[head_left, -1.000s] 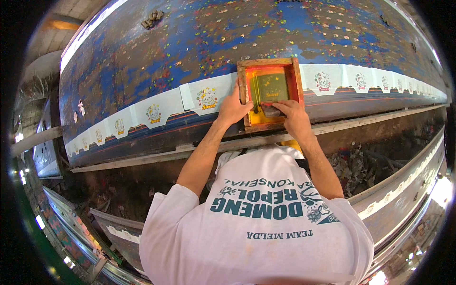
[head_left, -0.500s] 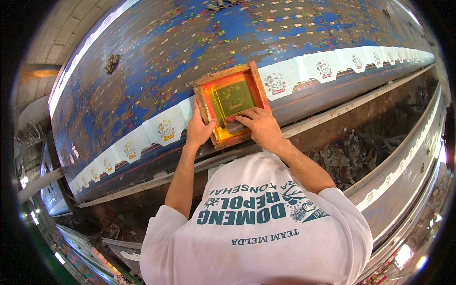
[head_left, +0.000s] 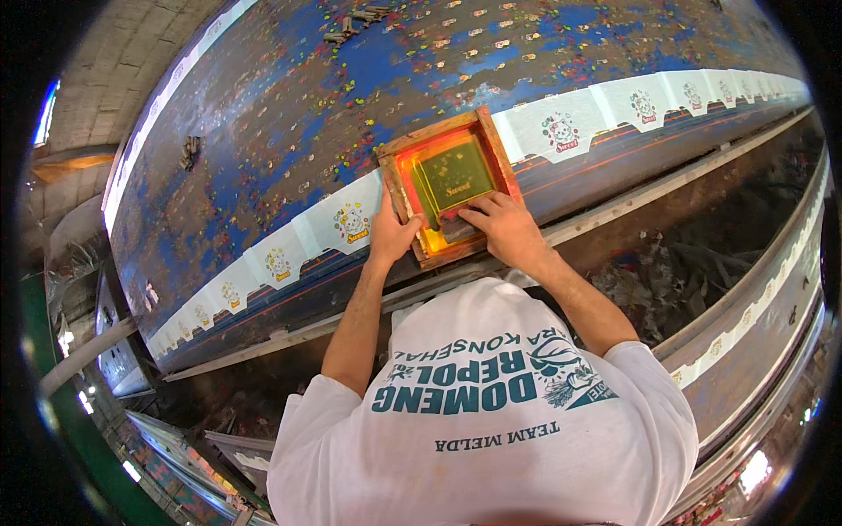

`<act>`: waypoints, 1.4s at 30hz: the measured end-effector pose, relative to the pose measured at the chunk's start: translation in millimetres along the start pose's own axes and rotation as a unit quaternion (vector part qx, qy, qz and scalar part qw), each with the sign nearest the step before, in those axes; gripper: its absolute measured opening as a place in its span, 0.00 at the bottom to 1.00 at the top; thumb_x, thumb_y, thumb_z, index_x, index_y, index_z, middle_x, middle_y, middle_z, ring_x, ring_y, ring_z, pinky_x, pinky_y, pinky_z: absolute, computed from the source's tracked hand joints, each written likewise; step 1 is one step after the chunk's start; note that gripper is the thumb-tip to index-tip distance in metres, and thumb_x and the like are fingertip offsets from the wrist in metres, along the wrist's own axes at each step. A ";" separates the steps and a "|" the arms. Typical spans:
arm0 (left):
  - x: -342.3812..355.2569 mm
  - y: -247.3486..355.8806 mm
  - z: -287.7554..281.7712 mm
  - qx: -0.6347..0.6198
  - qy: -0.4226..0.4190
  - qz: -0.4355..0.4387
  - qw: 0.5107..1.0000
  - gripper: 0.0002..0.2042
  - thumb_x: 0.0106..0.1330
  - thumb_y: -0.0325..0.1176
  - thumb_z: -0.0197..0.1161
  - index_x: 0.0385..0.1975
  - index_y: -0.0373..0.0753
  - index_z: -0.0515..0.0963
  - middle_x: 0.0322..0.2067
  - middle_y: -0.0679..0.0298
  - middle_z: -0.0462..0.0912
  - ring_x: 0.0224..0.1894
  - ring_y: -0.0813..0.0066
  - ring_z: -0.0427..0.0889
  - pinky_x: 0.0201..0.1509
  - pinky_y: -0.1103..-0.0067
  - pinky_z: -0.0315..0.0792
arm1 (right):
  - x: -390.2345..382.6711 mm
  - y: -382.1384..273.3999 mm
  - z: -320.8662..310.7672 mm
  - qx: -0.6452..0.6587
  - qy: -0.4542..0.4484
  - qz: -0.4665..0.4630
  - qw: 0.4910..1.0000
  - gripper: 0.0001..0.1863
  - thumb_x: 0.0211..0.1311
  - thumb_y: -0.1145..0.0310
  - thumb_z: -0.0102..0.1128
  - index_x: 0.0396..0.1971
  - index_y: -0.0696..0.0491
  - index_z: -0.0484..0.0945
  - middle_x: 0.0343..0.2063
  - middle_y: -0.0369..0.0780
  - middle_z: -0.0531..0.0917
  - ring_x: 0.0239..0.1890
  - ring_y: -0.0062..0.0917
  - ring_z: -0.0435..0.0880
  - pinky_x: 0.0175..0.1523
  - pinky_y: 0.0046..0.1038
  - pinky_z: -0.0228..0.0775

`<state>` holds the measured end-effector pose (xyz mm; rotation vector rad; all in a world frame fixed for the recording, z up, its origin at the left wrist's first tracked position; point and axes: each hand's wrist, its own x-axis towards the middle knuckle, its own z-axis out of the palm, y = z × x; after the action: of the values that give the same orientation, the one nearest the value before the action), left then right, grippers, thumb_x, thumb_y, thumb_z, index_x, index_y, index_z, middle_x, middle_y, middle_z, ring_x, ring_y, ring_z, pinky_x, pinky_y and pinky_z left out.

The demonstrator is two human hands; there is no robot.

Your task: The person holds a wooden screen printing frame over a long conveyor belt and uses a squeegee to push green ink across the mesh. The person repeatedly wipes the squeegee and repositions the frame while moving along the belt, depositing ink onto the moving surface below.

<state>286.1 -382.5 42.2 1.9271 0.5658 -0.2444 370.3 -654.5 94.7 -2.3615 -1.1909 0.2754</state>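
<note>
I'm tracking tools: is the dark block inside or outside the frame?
Inside: the wooden frame surrounds the dark block in the right hand.

Soft, even light falls on the frame, whose wooden edges look sharp; the shirt below it is brightly lit; a hazy sheen lies on the table to the frame's upper left; the gap to the frame's lower right sinks into shadow, details there hard to make out; a window far to the frame's upper left and a glare patch far to its lower right look near white; well away from the frame, long edges bend and details smear.
</note>
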 end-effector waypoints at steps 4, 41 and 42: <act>-1.1 -0.8 2.6 -0.019 0.017 0.010 1.000 0.53 0.70 0.30 0.72 0.91 0.41 0.45 0.51 0.54 0.94 0.43 0.70 0.95 0.46 0.73 0.88 | 1.0 7.5 2.0 0.007 -0.016 -0.017 1.000 0.33 0.54 0.82 0.70 0.64 0.51 0.87 0.61 0.42 0.86 0.64 0.42 0.83 0.71 0.42 0.79; 4.5 -18.6 -10.4 -0.029 -0.060 0.035 0.997 0.44 0.89 0.54 0.50 0.91 0.39 0.34 0.26 0.50 0.89 0.17 0.64 0.86 0.23 0.69 0.83 | 51.5 7.8 -9.4 0.006 -0.157 -0.141 0.977 0.30 0.56 0.85 0.66 0.59 0.47 0.92 0.57 0.40 0.90 0.64 0.39 0.86 0.69 0.40 0.82; 4.1 -18.1 -11.3 -0.031 -0.065 0.032 0.997 0.44 0.89 0.54 0.50 0.91 0.39 0.34 0.26 0.50 0.90 0.17 0.64 0.87 0.24 0.68 0.83 | 51.4 8.5 -12.4 0.009 -0.160 -0.150 0.976 0.30 0.56 0.85 0.66 0.59 0.46 0.92 0.58 0.39 0.90 0.64 0.39 0.86 0.70 0.40 0.82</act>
<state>279.8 -365.3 30.6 1.8513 0.4196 -0.3041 412.0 -621.9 103.0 -2.1346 -1.6629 0.5743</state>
